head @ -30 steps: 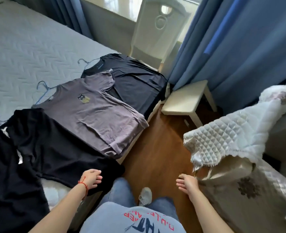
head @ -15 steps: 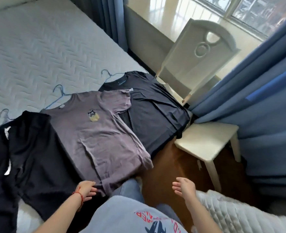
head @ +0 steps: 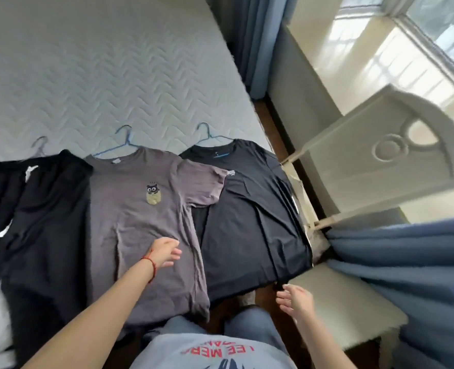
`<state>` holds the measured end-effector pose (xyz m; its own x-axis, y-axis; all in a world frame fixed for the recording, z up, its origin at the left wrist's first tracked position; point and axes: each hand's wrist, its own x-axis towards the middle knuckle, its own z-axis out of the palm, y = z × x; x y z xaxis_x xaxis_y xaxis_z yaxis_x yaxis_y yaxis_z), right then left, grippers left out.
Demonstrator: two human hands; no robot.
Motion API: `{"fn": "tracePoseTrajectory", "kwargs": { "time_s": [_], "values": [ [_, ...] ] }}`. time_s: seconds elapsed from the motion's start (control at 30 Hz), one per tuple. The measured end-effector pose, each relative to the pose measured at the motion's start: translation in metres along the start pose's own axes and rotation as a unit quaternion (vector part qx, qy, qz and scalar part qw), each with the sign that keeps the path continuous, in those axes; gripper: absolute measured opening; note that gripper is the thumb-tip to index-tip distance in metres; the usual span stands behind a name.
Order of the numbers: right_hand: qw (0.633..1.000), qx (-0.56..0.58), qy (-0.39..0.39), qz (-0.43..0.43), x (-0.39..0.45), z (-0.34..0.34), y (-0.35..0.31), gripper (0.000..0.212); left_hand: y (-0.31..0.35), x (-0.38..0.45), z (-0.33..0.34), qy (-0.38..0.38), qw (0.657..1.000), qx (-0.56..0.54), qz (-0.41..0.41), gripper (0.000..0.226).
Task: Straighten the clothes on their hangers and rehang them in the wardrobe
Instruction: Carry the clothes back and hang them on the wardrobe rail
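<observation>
Three garments lie flat side by side along the bed's near edge, each on a wire hanger with its hook pointing away. The grey T-shirt point(head: 140, 222) in the middle bears a small cat patch on the chest, and its sleeve overlaps the dark navy T-shirt point(head: 252, 222) to its right. A black garment point(head: 44, 222) with white trim lies on the left.

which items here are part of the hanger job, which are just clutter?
Part of the job:
grey T-shirt on blue hanger
dark T-shirt on a second hanger
black garment, hanger hook above it
left hand and right hand, both holding nothing

Just lying about:
mattress
white chair
blue curtain
</observation>
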<state>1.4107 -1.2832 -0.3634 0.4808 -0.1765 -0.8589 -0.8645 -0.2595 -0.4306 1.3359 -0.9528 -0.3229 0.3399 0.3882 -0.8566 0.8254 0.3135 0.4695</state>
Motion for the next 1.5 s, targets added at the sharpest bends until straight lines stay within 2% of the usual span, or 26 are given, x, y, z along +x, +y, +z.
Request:
{"fn": "tracePoseTrajectory", "kwargs": {
  "time_s": [0.1,0.23,0.4,0.6,0.7,0.77,0.87,0.97,1.03,1.13,1.23,1.33,1.37,1.5],
  "values": [
    [0.998,-0.044,-0.025,-0.03,0.032,-0.002,-0.061,0.013,-0.007,-0.001,0.013,0.041,0.997,-0.051,-0.034,0.007],
    [0.989,-0.104,-0.079,-0.065,0.061,0.016,-0.132,0.02,-0.015,0.003,0.028,0.09,0.989,-0.101,-0.066,0.008],
    [0.967,-0.197,-0.105,-0.123,0.091,0.058,-0.178,0.011,-0.006,0.027,0.031,0.123,0.982,-0.124,-0.074,0.006],
    [0.945,-0.256,-0.091,-0.183,0.141,0.106,-0.223,0.017,0.037,0.097,0.014,0.145,0.977,-0.148,-0.049,0.009],
    [0.922,-0.296,-0.063,-0.24,0.166,0.139,-0.257,0.023,0.072,0.151,-0.004,0.169,0.973,-0.158,-0.017,0.023],
    [0.902,-0.321,-0.044,-0.287,0.184,0.167,-0.285,0.024,0.096,0.194,-0.017,0.195,0.968,-0.158,0.006,0.025],
    [0.867,-0.349,-0.043,-0.353,0.213,0.21,-0.321,0.027,0.133,0.248,-0.035,0.248,0.958,-0.134,0.054,0.015],
    [0.824,-0.386,-0.044,-0.413,0.244,0.251,-0.35,0.03,0.161,0.295,-0.053,0.292,0.946,-0.024,0.135,0.03],
    [0.777,-0.427,-0.04,-0.461,0.264,0.277,-0.369,0.034,0.179,0.32,-0.065,0.327,0.929,0.051,0.166,0.027],
    [0.746,-0.454,-0.024,-0.486,0.29,0.307,-0.391,0.041,0.198,0.355,-0.086,0.37,0.905,0.064,0.2,0.029],
    [0.716,-0.499,0.003,-0.489,0.31,0.325,-0.4,0.045,0.205,0.383,-0.105,0.403,0.892,0.068,0.192,0.032],
    [0.631,-0.593,0.025,-0.501,0.33,0.332,-0.396,0.042,0.207,0.404,-0.114,0.404,0.892,0.109,0.17,0.035],
    [0.615,-0.603,0.035,-0.508,0.333,0.333,-0.396,0.041,0.208,0.411,-0.116,0.407,0.889,0.129,0.164,0.036],
    [0.607,-0.602,0.047,-0.517,0.335,0.334,-0.4,0.037,0.223,0.428,-0.12,0.431,0.878,0.173,0.117,0.049]
  ]
}}
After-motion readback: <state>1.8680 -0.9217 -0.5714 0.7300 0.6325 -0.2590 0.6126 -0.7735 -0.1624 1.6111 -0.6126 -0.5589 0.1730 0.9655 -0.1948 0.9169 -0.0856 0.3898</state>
